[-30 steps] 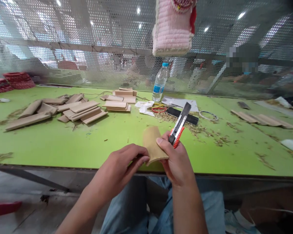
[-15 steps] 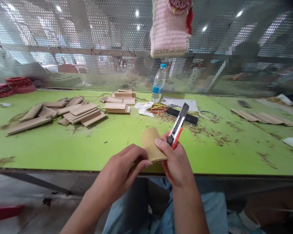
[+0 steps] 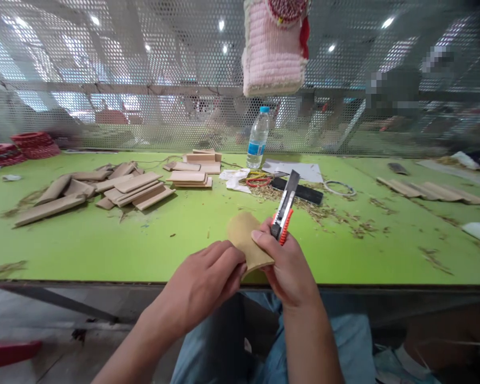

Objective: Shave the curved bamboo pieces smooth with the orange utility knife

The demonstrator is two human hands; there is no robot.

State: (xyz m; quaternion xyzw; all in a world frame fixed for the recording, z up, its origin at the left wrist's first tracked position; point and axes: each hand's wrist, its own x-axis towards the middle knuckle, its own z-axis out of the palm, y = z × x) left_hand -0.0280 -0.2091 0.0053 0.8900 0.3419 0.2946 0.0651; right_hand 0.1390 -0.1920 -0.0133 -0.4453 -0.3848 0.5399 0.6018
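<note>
A curved tan piece of cardboard-like sheet [image 3: 242,237] is held between both hands over the front edge of the green table [image 3: 116,250]. My left hand [image 3: 208,280] pinches its lower left edge, fingers curled. My right hand [image 3: 286,258] grips its right side with the thumb on top. The same right hand also keeps a utility knife [image 3: 283,213] with an orange and black handle, its blade out and pointing up and away. The undersides of the piece and several fingertips are hidden.
Many curved tan pieces [image 3: 132,186] lie piled at left, with a small stack [image 3: 190,178] mid-table. Behind are a water bottle [image 3: 258,138], red-handled scissors [image 3: 259,182], a black bar [image 3: 298,191] and scattered shavings [image 3: 362,229]. A perforated metal screen [image 3: 164,117] stands at the back.
The left fingers have closed more tightly at the lower left edge of the piece, and the left thumb has dropped from sight. The piece has tilted slightly; the knife stays in the right hand.
</note>
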